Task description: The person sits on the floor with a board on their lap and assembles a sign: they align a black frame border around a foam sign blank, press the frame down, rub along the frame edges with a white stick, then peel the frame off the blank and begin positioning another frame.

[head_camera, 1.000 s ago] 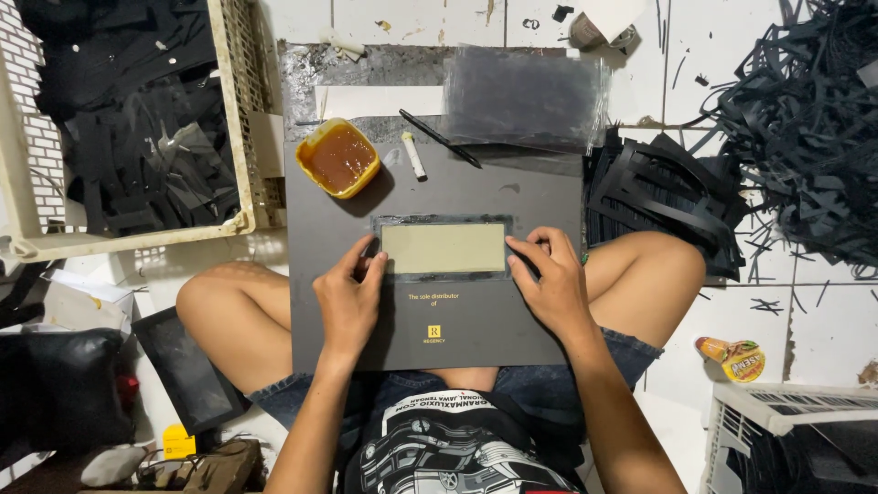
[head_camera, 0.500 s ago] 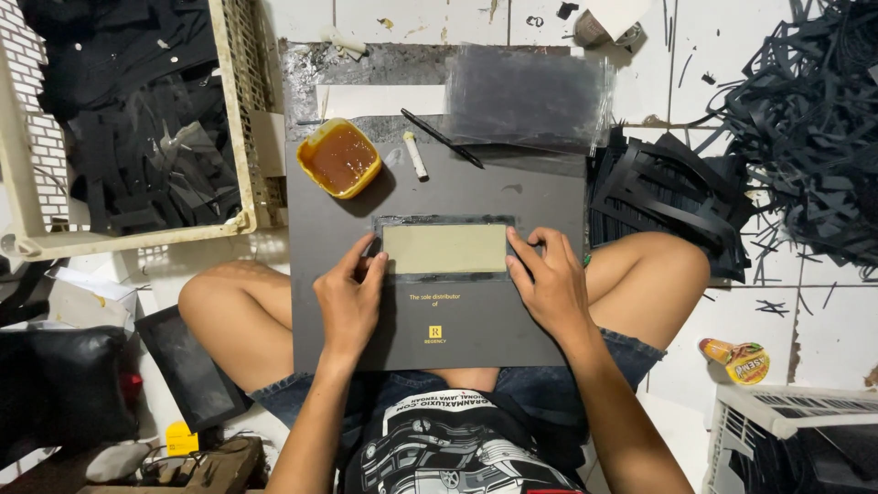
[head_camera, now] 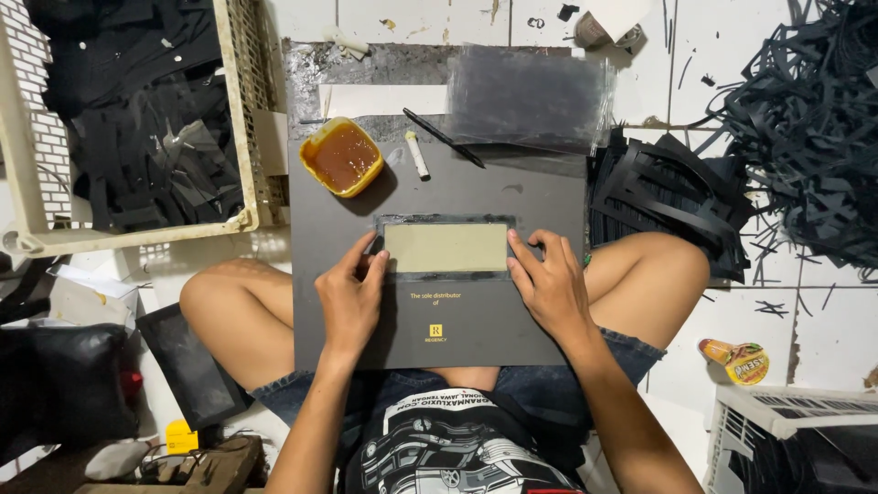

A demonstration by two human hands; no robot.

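Both your hands lie flat, fingers spread, nothing clenched. Left hand [head_camera: 352, 297]: fingertips press the left end of the tan rectangular panel [head_camera: 446, 248]. Right hand [head_camera: 546, 288]: fingertips on the panel's right end. No grasp; only pressure from above.

Panel sits in a dark, shiny border, between your hands, on the upper middle of the grey board [head_camera: 512, 197] lying across your lap. Looks thin, light, card-like; probably bends easily and may slide while the border is wet. Best handled by its short ends, where your fingers already are, pressing flat rather than pinching.

Beyond your left fingertips, at the board's far left corner: yellow tub [head_camera: 341, 156] of brown glue, open. To its right, a small white stick [head_camera: 417, 154] and a thin black brush [head_camera: 444, 138]. Further out, beyond your right hand, a stack of clear plastic sleeves [head_camera: 530, 96].

Left of your left hand, off the board: cream crate [head_camera: 240, 110] holding black offcuts. Right of your right hand: heap of black strips [head_camera: 805, 119] on the tiled floor [head_camera: 805, 320].
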